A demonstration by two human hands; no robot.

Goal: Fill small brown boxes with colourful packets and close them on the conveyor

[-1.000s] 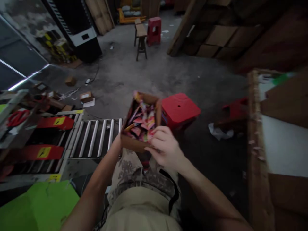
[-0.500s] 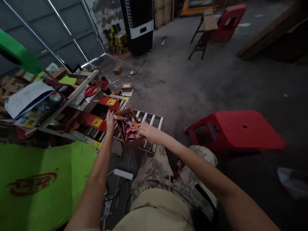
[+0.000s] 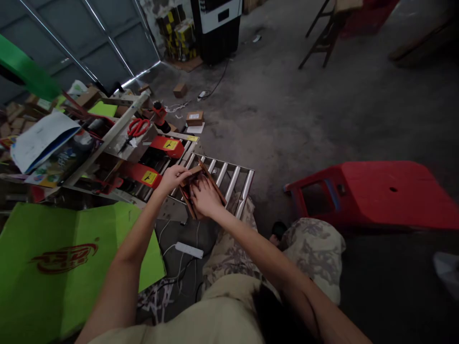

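Both bare arms stretch toward eleven o'clock; left grip (image 3: 174,176) curled closed, right grip (image 3: 203,197) flat, palm down, at its four o'clock.

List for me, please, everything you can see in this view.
box: one, brown cardboard, on the rollers, under both hands
rollers: one set, silver, at the machine's end
guards: two, red with yellow labels, beside the rollers
scissors: one pair, red handles, on the machine's shelf
stool: one, red, on the floor at right
sheet: one, green with a red logo, lower left
power strip: one, white, on the floor below the rollers
small boxes: at least two, brown, on the floor beyond the machine
left hand: fingers curled on the box's flap
right hand: flat on the box's top
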